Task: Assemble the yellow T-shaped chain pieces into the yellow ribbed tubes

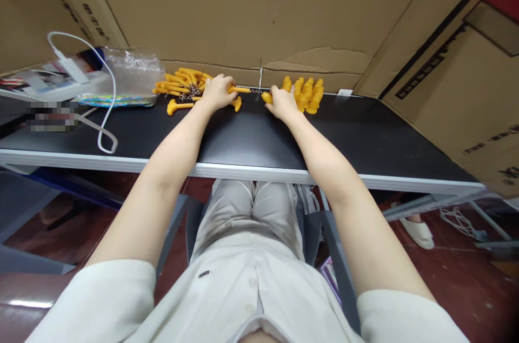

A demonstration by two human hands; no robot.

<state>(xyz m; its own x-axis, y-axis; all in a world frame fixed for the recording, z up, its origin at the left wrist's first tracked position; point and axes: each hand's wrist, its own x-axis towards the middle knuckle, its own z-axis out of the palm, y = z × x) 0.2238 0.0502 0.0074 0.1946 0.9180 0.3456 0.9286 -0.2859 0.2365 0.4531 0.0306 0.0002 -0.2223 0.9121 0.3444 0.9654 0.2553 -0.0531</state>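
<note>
In my left hand (218, 92) is a yellow corkscrew (242, 90), its fingers closed around the handle end. The corkscrew's bare metal spiral (256, 91) points right, towards my right hand (284, 103). That hand pinches a yellow cap (266, 97), close to the spiral's tip; whether they touch I cannot tell. Left of my left hand lies a heap of yellow corkscrews (182, 80) with T-shaped handles and metal spirals. One loose yellow T-handle piece (174, 107) lies in front of the heap. Beside my right hand, several yellow caps (312, 95) lie in close rows.
Tall cardboard (267, 18) walls off the back and the right of the black table (251, 137). At the left are a clear plastic bag (132, 75), a white cable (114, 88) and a white plug (74, 68). A small white piece (345, 92) sits at the back right.
</note>
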